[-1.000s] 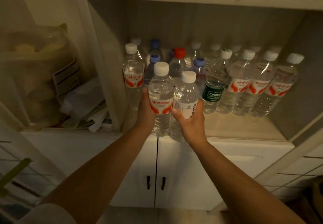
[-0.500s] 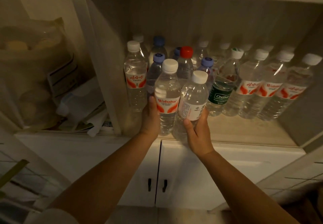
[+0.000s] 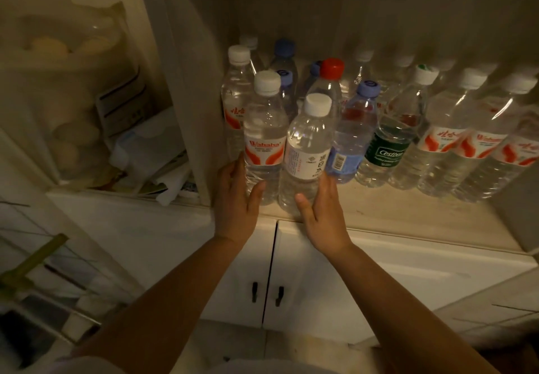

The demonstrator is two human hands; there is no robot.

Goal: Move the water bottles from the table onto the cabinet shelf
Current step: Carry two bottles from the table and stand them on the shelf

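Two bottles stand upright at the front edge of the cabinet shelf (image 3: 393, 213), a hand on either side of them.

The left hand (image 3: 234, 207) has its fingers straight and relaxed beside the Wahaha bottle (image 3: 264, 140), thumb lying against its lower front; the right hand (image 3: 320, 213) is likewise loosely spread, fingers along the side of the white-label bottle (image 3: 306, 155) and thumb at its base, neither closing around anything. Behind these two crowd more bottles: a red-capped one (image 3: 331, 82), a blue-label bottle (image 3: 350, 140) with a barcode, a green-label bottle (image 3: 389, 146) reading "Cestbon", and a row of red-label bottles (image 3: 466, 146) to its right. Left of the Wahaha bottle, past the shelf's side panel, sits a clear bag (image 3: 58, 96). Below the shelf are two white doors (image 3: 291, 271) with dark handles.
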